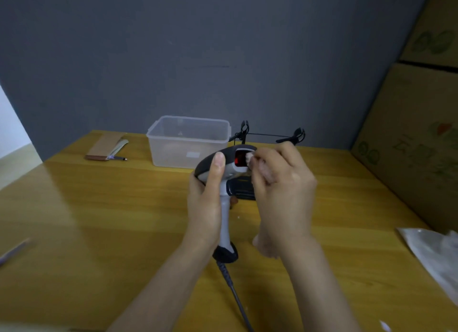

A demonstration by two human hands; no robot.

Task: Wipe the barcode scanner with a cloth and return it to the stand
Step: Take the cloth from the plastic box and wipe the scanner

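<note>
The barcode scanner (224, 173) is up off the table, held upright above the middle of the wooden table (99, 220), its dark head tipped toward the right and its window glowing red; the left hand (207, 202) is wrapped round the pale grey grip, thumb lying straight up along the back of the head, fingers closed behind the handle; at the bottom of the grip the dark end cap shows below the palm, and the cable (235, 294) runs down from it toward the near edge of the table; over on the other side the right hand (282, 183) is bunched tight, fingertips pinching a small whitish cloth (250, 157) and pressing it right against the red window; more of that cloth seems to trail out under the heel of the hand, though it is blurred there; just behind the scanner, partly hidden by both hands, sits a dark block low on the table, which looks like the stand (244, 189), well short of the wall; further back a clear plastic tub (188, 141) stands open near the grey wall, and beside it to the right a thin black rod with clips (270, 134) at either end; far left at the back lies a brown flat pad with a pen (109, 148) beside it; to the right rise stacked cardboard boxes (416, 138), and at the near right edge a crumpled clear plastic bag (433, 252) lies on the table.
</note>
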